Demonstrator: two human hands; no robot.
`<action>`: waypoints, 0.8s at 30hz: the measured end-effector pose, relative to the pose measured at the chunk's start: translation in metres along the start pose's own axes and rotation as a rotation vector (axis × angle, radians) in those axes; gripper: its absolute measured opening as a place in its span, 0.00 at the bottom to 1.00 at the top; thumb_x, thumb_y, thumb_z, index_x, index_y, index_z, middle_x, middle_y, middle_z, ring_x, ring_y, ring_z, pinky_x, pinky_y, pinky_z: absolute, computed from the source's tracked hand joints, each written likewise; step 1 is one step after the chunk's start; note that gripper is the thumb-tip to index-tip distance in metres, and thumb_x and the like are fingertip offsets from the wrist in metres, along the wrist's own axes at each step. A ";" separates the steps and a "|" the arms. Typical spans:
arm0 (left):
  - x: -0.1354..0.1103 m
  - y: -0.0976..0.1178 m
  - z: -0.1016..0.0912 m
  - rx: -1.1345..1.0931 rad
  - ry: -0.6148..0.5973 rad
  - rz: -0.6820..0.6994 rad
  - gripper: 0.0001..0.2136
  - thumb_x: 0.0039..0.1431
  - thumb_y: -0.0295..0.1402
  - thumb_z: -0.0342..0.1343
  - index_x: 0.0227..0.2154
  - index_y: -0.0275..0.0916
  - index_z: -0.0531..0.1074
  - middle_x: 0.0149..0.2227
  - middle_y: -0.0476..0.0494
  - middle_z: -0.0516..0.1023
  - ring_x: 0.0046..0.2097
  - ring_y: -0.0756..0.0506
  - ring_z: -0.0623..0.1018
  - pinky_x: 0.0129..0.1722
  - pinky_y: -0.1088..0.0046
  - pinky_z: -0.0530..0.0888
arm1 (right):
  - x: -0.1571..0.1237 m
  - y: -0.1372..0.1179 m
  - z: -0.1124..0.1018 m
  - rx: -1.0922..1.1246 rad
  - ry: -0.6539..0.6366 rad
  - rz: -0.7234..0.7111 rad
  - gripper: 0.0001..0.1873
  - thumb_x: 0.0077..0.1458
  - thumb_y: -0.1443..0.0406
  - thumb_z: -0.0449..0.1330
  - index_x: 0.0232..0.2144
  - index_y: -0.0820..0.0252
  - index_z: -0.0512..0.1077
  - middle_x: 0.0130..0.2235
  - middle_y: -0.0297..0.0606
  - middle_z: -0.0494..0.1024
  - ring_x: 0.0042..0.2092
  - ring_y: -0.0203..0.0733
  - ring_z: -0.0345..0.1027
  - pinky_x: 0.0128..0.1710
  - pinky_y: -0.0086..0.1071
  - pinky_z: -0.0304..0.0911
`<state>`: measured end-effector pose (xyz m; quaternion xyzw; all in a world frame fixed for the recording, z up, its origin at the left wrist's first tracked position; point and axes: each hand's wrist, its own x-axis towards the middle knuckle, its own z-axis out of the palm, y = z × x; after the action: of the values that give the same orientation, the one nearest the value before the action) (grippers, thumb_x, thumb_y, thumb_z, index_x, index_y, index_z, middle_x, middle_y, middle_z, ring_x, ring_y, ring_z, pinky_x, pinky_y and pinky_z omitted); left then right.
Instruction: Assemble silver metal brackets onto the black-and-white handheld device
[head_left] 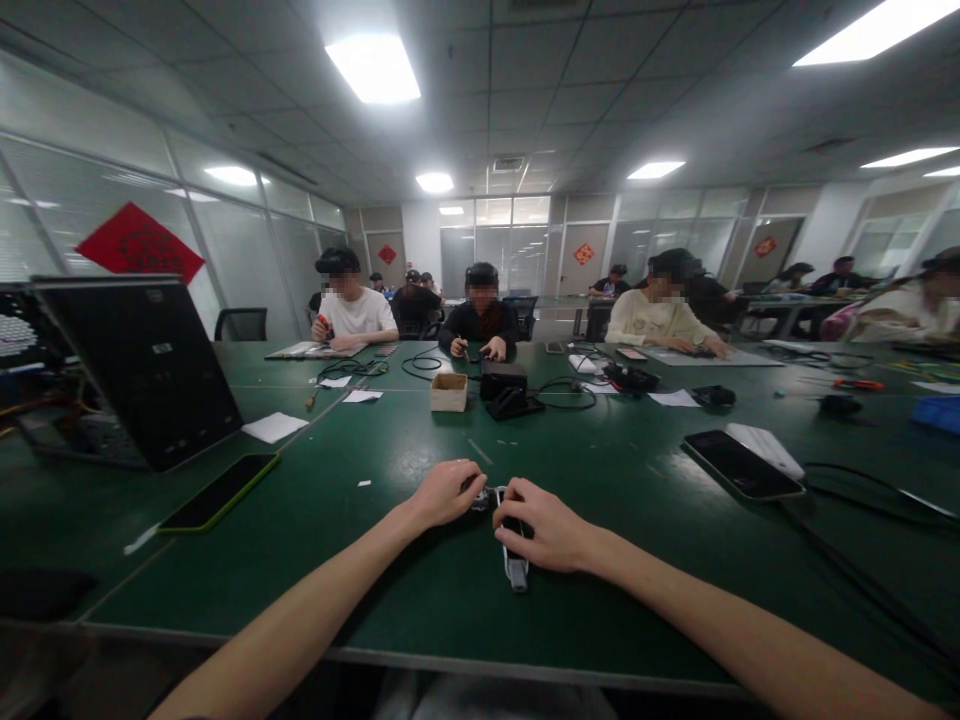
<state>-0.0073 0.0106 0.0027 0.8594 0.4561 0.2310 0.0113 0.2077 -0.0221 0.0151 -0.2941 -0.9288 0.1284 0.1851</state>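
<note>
**Both hands meet on a small part near the front edge of the surface**

Green surface (615, 500). Its near edge runs just behind both wrists. Open room ahead of the hands up to a cardboard box (448, 391), and a bare strip on each side.

A phone in a green case (217, 492) lies well left of the left hand. A laptop (142, 365) stands farther left and back. A dark phone (742, 465) lies well right of the right hand, with a black cable (862, 505) running beyond it.

The left hand (446, 492) lies knuckles up, forearm angled in from lower left. Its fingers are curled and pinch a small dark part (482, 498).

The right hand (547, 525) lies palm down, forearm coming in from lower right. Its fingers are closed over the top of a grey stick-shaped piece (516, 572), possibly a tool handle, which sticks out toward the near edge.

The part sits between the two hands, touching both. Its shape is too small and too covered to make out. The fingertips of both hands are hidden. Both elbows are cut off at the frame bottom.
</note>
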 end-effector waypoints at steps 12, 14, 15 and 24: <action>-0.001 0.001 -0.002 -0.029 -0.057 0.001 0.14 0.65 0.36 0.44 0.31 0.37 0.72 0.31 0.45 0.75 0.32 0.48 0.73 0.34 0.73 0.66 | -0.002 0.125 -0.028 -0.107 0.127 0.462 0.08 0.56 0.63 0.57 0.36 0.57 0.76 0.42 0.38 0.66 0.39 0.38 0.65 0.39 0.32 0.61; -0.001 0.000 -0.001 -0.033 -0.067 -0.001 0.13 0.65 0.36 0.45 0.31 0.37 0.71 0.31 0.45 0.75 0.33 0.48 0.73 0.34 0.73 0.66 | -0.011 0.152 -0.036 -0.181 0.176 0.588 0.10 0.57 0.63 0.55 0.37 0.58 0.76 0.43 0.40 0.66 0.39 0.39 0.66 0.39 0.31 0.60; -0.001 0.001 -0.001 -0.037 -0.073 -0.002 0.13 0.65 0.35 0.45 0.30 0.37 0.71 0.31 0.45 0.75 0.33 0.48 0.73 0.34 0.73 0.66 | -0.016 0.165 -0.041 -0.221 0.199 0.647 0.10 0.58 0.64 0.55 0.38 0.58 0.75 0.43 0.41 0.67 0.39 0.39 0.66 0.39 0.32 0.60; -0.003 0.000 0.001 -0.084 -0.102 0.003 0.10 0.64 0.34 0.47 0.32 0.37 0.72 0.32 0.45 0.75 0.32 0.48 0.73 0.34 0.73 0.67 | -0.061 0.239 -0.057 -0.445 0.315 0.861 0.15 0.61 0.67 0.49 0.43 0.63 0.74 0.48 0.49 0.69 0.45 0.47 0.67 0.45 0.35 0.58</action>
<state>-0.0085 0.0085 0.0012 0.8695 0.4434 0.2059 0.0705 0.3974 0.1388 -0.0330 -0.6982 -0.6892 -0.0536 0.1861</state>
